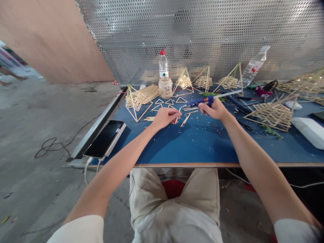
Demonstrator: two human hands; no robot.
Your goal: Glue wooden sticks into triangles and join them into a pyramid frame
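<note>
At the nine o'clock edge of the blue table (197,145), a dark smartphone (106,136) is seen lying on a white power bank (116,137). A stick pyramid (138,101) is laid at eleven o'clock from the left hand (164,117). That hand is rested on the table, its fingers pinched shut on a thin wooden stick (179,110). Small stick triangles (169,101) are spread at twelve o'clock, with a red-capped water bottle (163,65) beyond. At three o'clock, the right hand (215,108) is found with its fingers wrapped closed round a blue hot-glue gun (199,101). Its nozzle is pointed to nine o'clock, near the stick's upper end; contact cannot be told. A larger stick structure (272,114) is set further toward three o'clock.
</note>
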